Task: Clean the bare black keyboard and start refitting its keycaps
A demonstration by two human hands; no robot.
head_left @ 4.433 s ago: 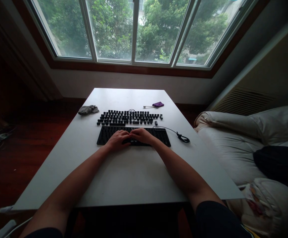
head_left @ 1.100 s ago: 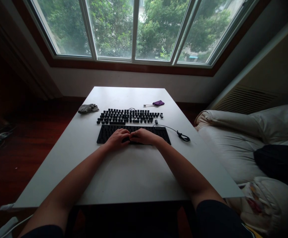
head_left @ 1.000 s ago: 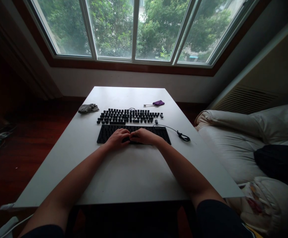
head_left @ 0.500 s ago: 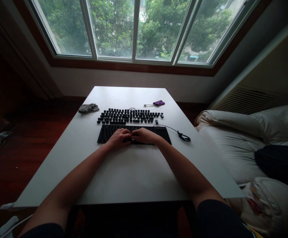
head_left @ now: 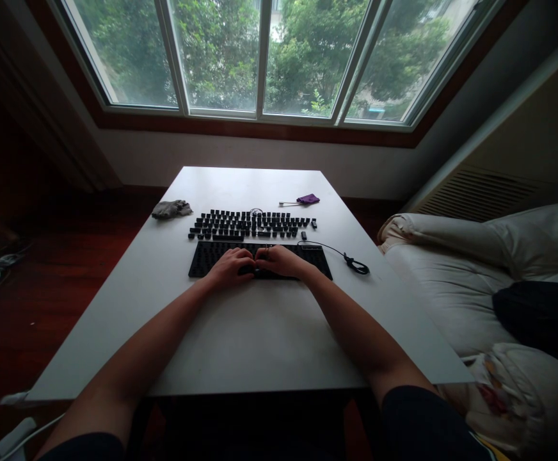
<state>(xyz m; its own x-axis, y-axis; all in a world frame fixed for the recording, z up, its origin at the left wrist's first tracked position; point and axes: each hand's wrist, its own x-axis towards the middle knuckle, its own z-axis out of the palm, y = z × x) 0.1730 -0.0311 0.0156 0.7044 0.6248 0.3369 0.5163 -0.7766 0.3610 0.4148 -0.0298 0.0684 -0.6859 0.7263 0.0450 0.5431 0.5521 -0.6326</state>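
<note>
A black keyboard (head_left: 205,259) lies across the white table in front of me, its caps largely off where its surface shows. My left hand (head_left: 231,266) rests on its middle, fingers bent over it and thumb apart near the front edge. Close beside it, my right hand (head_left: 279,260) is closed in a pinch over the keyboard. A thin glint shows at its fingers, but what they hold is too small to make out. Behind the keyboard stand rows of loose black keycaps (head_left: 228,224), with a long spacebar cap (head_left: 228,237) in the nearest row.
A grey crumpled cloth (head_left: 171,209) lies at the table's left. Toward the back right are a purple pouch (head_left: 308,199) and a thin brush-like stick (head_left: 288,204). A coiled cable (head_left: 356,266) sits right of the keyboard. A cushioned sofa (head_left: 442,288) flanks the table (head_left: 240,346).
My right hand has shifted slightly right and away from the left fingers, leaving a small gap. My left hand stays in place on the keyboard. The keycap rows look unchanged.
</note>
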